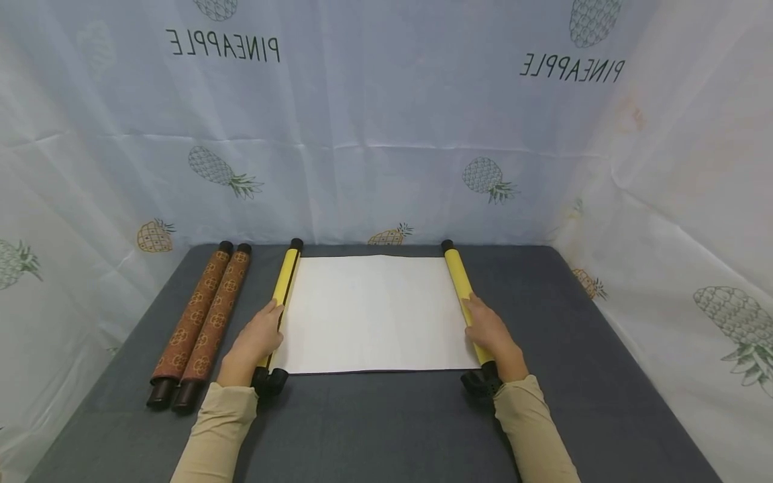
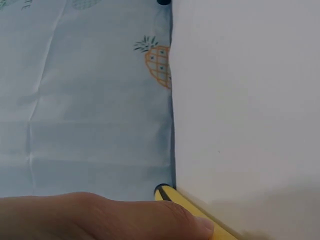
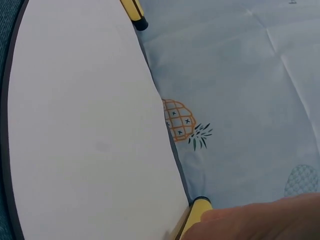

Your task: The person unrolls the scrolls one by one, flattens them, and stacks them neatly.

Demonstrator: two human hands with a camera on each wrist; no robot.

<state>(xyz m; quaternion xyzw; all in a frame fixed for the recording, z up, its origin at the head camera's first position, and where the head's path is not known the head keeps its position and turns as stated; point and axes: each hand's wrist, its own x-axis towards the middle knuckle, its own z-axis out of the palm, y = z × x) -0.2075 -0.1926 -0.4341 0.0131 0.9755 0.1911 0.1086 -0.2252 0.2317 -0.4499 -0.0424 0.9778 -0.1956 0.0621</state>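
A partly unrolled scroll lies on the table with its blank white sheet (image 1: 374, 315) facing up. The yellow roll (image 1: 286, 276) at its left end is gripped by my left hand (image 1: 256, 339). Around the right yellow roll (image 1: 457, 274) my right hand (image 1: 488, 330) holds on in the same way. Both rolls have black end caps at the far side. In the left wrist view the thumb (image 2: 185, 220) lies along the yellow roll. The right wrist view shows fingers (image 3: 220, 225) over the other roll; the undersides of both hands are hidden.
Two brown patterned scrolls (image 1: 192, 315) with dark ends lie side by side left of my left hand. Dark grey cloth covers the table (image 1: 374, 429). A white pineapple-print curtain (image 1: 374, 194) hangs along the back and both sides.
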